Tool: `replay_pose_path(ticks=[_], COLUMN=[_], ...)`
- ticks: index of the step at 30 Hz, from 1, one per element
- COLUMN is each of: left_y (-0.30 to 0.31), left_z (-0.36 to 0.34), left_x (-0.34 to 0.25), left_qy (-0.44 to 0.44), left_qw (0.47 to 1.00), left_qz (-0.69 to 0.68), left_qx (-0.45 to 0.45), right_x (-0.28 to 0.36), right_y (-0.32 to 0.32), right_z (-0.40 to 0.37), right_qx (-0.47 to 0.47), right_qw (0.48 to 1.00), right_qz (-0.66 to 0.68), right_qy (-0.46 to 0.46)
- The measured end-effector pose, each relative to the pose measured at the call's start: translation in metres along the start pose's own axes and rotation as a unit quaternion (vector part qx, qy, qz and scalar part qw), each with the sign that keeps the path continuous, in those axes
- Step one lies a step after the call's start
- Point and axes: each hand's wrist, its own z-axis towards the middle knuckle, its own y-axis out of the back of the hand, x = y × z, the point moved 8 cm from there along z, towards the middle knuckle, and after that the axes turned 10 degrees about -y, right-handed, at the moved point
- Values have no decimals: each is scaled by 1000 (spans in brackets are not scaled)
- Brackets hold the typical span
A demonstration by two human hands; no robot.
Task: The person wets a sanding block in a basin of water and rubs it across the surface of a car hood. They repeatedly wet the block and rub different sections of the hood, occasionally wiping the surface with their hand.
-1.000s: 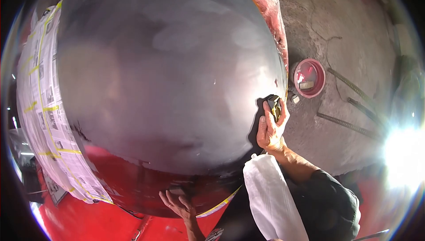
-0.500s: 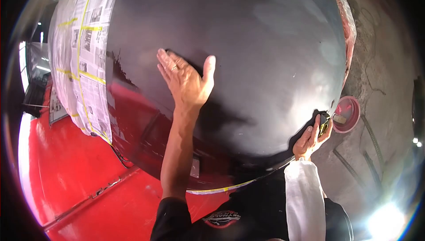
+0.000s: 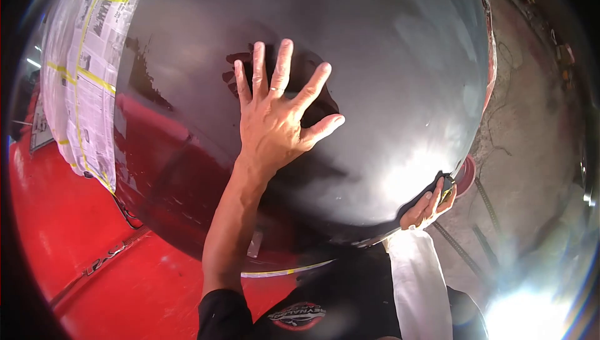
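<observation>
A large curved car panel [image 3: 387, 84], dark grey with a dull sheen, fills the middle of the view. Over its left-centre part my left hand [image 3: 272, 124] lies spread, palm toward the surface and all fingers apart. A darker patch shows around those fingers. At the panel's lower right edge my right hand [image 3: 424, 212] is closed round a small dark block with yellow markings [image 3: 447, 185]. A white sleeve [image 3: 422, 277] covers that forearm. Part of the block is hidden by the fingers.
Newspaper sheets [image 3: 94, 59] with yellow tape mask the left side. Red bodywork [image 3: 69, 215] lies below them. A pinkish bucket [image 3: 466, 176] stands on the concrete floor [image 3: 531, 152] behind the panel's right edge. A bright lamp [image 3: 528, 315] glares at lower right.
My left hand has spread its fingers wide, from being held closer together, and shifted slightly over the panel. My right hand keeps the block at the edge. The view has turned a little.
</observation>
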Motion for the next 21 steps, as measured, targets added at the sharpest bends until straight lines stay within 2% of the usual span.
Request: replay_pose_path(ticks=[2,5,7,10,11,14,16,18,19,21], left_y=[0,-1,0,9,13,21,23,26,24,31], left_z=[0,-1,-2,-5,-7,-9,-15,-31,-50,-77], left_x=[1,0,0,4,7,7,20,38,52,60], left_qy=[-4,-19,-28,-45,-48,-33,7,63,152,224], left_qw=[1000,999,999,995,991,979,958,911,868,804], left_qz=[-11,-25,-31,-76,-118,-198,-268,-298,-332,-327], left_qx=[7,8,-1,-43,-35,-40,-104,-277,-337,-442], right_x=[-6,0,9,9,5,6,6,6,5,2], right_y=[1,-1,2,1,1,2,1,2,2,2], right_z=[-1,-2,4,3,4,6,6,5,5,5], right_qx=[22,26,24,21,17,26,22,19,25,29], right_qw=[999,991,995,999,999,997,997,997,996,995], right_qz=[-43,-119,-97,-43,-37,-51,-43,-33,-41,-47], right_qy=[-8,57,7,24,-16,-58,-62,-67,-76,-83])
